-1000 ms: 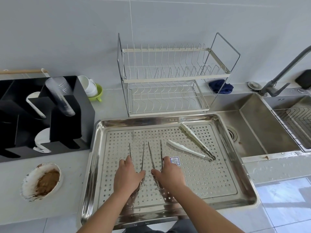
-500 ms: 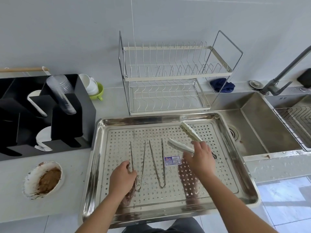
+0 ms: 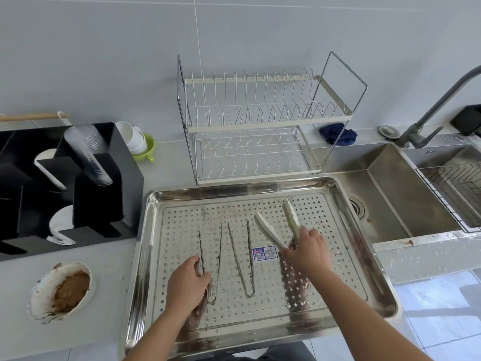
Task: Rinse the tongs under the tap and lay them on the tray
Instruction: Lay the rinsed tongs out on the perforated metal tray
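A perforated steel tray (image 3: 374,277) lies in front of me with three pairs of tongs on it. My left hand (image 3: 186,285) rests on the hinge end of the left thin metal tongs (image 3: 220,248), fingers on one arm. The middle thin metal tongs (image 3: 240,256) lie free beside a small label sticker (image 3: 265,253). My right hand (image 3: 308,252) closes on the hinge end of the white plastic tongs (image 3: 270,230), whose arms point away from me. The grey tap (image 3: 426,121) stands at the far right above the sink (image 3: 390,194).
A two-tier wire dish rack (image 3: 260,126) stands behind the tray. A black organiser (image 3: 65,183) with cups and plates fills the left. A dirty bowl (image 3: 62,290) sits on the counter at the near left. A blue cloth (image 3: 338,135) lies behind the sink, and a wire basket (image 3: 453,188) sits in the right basin.
My right hand let go of the middle metal tongs, moved right and took hold of the white tongs. My left hand stayed on the left metal tongs.
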{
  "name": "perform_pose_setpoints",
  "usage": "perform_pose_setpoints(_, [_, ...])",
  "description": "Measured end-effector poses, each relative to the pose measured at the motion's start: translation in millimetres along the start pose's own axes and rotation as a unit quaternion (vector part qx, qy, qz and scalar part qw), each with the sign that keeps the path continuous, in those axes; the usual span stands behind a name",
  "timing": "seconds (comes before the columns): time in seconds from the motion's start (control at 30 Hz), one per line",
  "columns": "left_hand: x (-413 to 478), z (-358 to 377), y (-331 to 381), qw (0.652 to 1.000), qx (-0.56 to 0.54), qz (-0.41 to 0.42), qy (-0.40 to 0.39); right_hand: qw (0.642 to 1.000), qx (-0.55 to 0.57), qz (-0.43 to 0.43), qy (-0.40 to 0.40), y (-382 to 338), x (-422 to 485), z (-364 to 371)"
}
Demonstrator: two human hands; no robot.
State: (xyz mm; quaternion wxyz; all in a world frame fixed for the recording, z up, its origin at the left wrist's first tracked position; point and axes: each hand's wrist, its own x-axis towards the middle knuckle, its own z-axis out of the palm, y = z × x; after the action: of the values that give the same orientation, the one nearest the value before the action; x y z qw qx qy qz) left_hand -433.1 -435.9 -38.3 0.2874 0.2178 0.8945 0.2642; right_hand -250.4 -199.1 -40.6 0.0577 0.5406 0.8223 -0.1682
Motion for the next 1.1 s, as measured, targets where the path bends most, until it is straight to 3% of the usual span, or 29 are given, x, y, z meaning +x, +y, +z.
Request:
perform_pose_setpoints(0.67, [-1,1,-4,0.999,-0.008,0.026,0.027,0.996,0.072,0.044,-0.011,-17,-44,28])
perform_pose_setpoints(0.77, [5,-6,-14,0.987,0.114,0.079,0.086,0.996,0.079,0.042,-0.009,-18,-46,28])
perform_pose_setpoints(0.9, [18,-10,-33,0.933,0.289,0.168,0.133,0.996,0.081,0.041,-0.014,-19,-47,26])
perform_pose_setpoints(1.1, [18,-5,-41,0.918,0.311,0.192,0.155,0.996,0.076,0.041,-0.015,-20,-50,25])
